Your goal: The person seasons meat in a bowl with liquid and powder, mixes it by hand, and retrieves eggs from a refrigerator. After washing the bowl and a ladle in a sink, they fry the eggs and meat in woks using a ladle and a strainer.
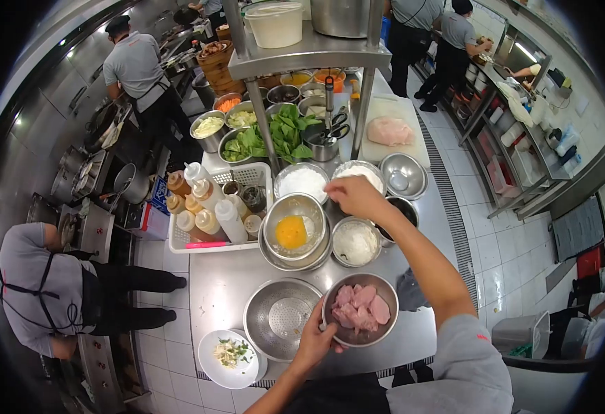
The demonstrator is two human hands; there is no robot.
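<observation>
My left hand [316,339] grips the rim of a steel bowl [368,339] holding raw, pale pink meat pieces [361,307]. Above the ingredient bowls, my right hand [355,196] has its fingers bent down and pinched together; whatever they hold is too small to see. Near it are a bowl of white powder [302,182], a second one of white powder [359,170] partly behind the hand, and a third of whitish powder [356,243]. Yellow egg [290,232] lies in a steel bowl [295,206] stacked on another. A perforated steel bowl [275,297] sits left of the meat.
A white plate [209,359] bears chopped garlic and herbs. Squeeze bottles [230,219] fill a white basket [268,181]. Leafy greens [275,134] stand beneath a steel shelf [309,52]. Raw meat [389,130] lies on a cutting board [412,148]. Co-workers stand left and at the back.
</observation>
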